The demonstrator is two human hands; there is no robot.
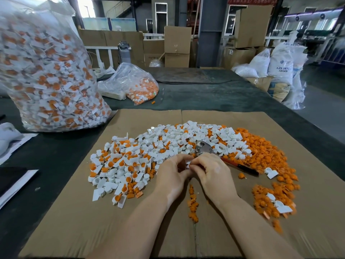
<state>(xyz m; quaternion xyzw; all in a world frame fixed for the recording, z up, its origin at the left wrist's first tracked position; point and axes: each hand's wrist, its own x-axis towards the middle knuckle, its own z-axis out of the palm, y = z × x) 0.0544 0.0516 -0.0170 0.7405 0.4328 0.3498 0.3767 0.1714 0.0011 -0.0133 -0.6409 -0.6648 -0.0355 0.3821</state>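
My left hand [172, 171] and my right hand [211, 171] meet over a sheet of cardboard [74, 212], fingers curled together round a small white plastic piece [188, 164] that is mostly hidden. Just beyond them spreads a heap of white plastic pieces [168, 143], several with orange inserts. To the right lies a heap of loose orange pieces [261, 152]. A short trail of orange pieces [193, 204] lies between my wrists. Pliers [205, 148] with a red and black handle lie on the heap behind my right hand.
A tall clear bag [46, 75] full of white and orange pieces stands at the left. A smaller clear bag [138, 86] lies further back on the dark table [214, 98]. Papers [15, 176] sit at the left edge. Cardboard boxes and white sacks stand beyond the table.
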